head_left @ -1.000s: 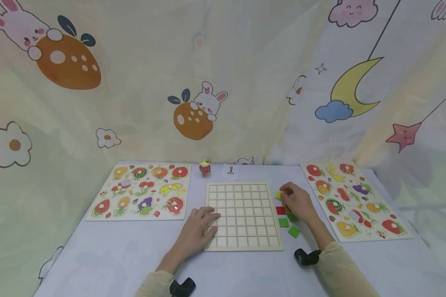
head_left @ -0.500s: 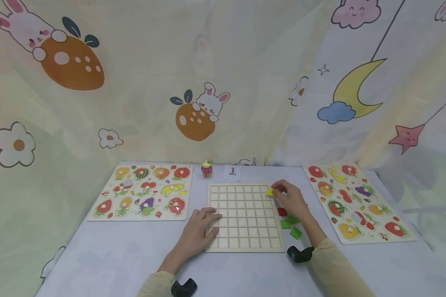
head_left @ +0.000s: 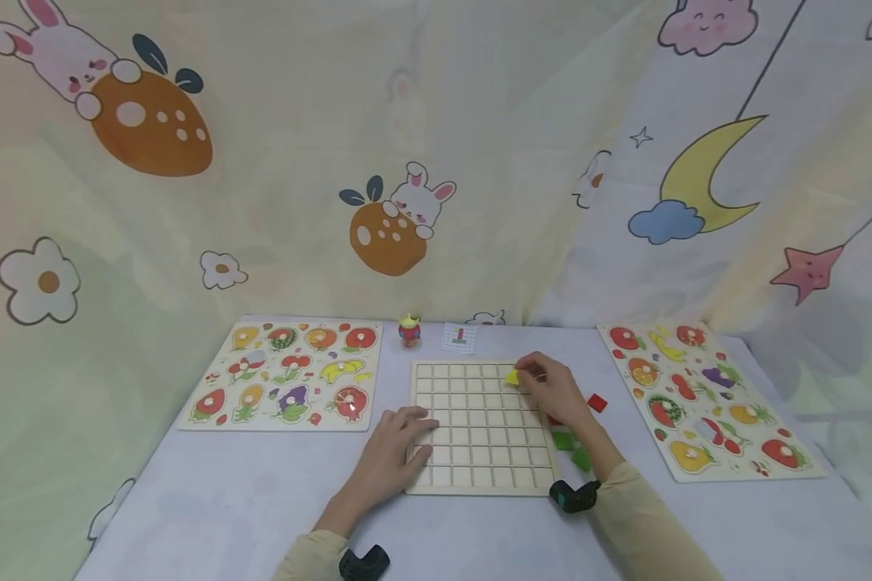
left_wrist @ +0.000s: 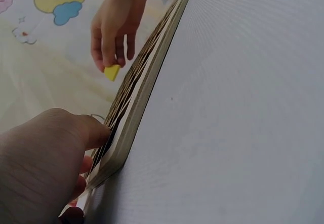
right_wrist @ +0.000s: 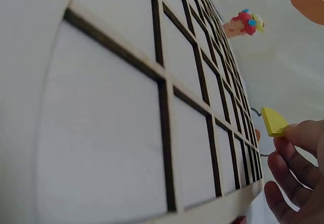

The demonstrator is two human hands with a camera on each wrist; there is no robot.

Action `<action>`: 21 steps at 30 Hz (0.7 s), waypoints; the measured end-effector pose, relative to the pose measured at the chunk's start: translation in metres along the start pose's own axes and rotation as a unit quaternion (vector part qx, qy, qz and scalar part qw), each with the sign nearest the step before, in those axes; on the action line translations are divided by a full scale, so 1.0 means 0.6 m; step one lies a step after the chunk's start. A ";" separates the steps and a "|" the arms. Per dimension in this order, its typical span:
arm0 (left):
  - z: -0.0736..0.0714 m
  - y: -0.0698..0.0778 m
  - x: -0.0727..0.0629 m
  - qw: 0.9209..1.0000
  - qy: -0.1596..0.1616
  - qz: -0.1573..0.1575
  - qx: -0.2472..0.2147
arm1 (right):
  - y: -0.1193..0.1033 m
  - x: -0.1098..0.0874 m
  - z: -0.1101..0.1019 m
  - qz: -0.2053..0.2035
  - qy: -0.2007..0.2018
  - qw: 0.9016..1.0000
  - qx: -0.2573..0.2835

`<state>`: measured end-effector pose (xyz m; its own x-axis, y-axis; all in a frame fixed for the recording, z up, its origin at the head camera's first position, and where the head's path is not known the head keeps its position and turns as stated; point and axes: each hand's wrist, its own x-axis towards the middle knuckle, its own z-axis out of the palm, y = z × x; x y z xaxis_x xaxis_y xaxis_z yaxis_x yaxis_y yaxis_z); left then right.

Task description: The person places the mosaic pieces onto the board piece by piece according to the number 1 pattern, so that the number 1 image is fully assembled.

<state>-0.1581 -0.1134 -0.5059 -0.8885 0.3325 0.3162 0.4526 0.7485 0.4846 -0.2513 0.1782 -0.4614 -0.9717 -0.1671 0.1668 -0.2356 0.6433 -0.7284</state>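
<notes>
A wooden grid board (head_left: 482, 489) with square cells lies flat in the middle of the table. My left hand (head_left: 392, 448) rests at its left edge, thumb and fingers lying over the rim. Over the board's far right corner, my right hand (head_left: 555, 389) pinches a small yellow tile (head_left: 512, 378) between thumb and fingertips. In the right wrist view the yellow tile (right_wrist: 273, 122) shows one straight side and a curved one. Beside the board's right edge lie green tiles (head_left: 580, 459), partly hidden by my right arm, and a red tile (head_left: 597, 403) sits just beyond the wrist.
Fruit puzzle boards stand on either side, one at left (head_left: 279, 375) and one at right (head_left: 708, 403). Behind the grid board are a small toy figure (head_left: 409, 331) and a card (head_left: 459, 338) with a coloured pattern on a grid. A printed curtain hangs at the back.
My right hand has picked up the yellow tile from beside the board and carried it left over the far right corner. A red tile now shows right of the wrist. My left hand stays put.
</notes>
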 end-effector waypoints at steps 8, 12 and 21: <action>0.001 -0.001 -0.001 1.000 0.013 0.012 0.001 | -0.020 0.010 0.022 -0.012 -0.012 1.000 0.006; 0.005 -0.003 0.000 1.000 0.011 0.009 0.003 | -0.027 0.015 0.033 -0.013 -0.020 1.000 0.011; 0.008 -0.006 0.001 1.000 0.008 0.001 0.007 | -0.041 0.026 0.054 -0.016 -0.045 0.999 0.021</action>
<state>-0.1606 -0.1132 -0.5118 -0.8861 0.3253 0.3302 0.4536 0.7552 0.4732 -0.2599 0.1356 -0.4621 -0.9578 -0.2550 0.1324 -0.2648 0.6051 -0.7508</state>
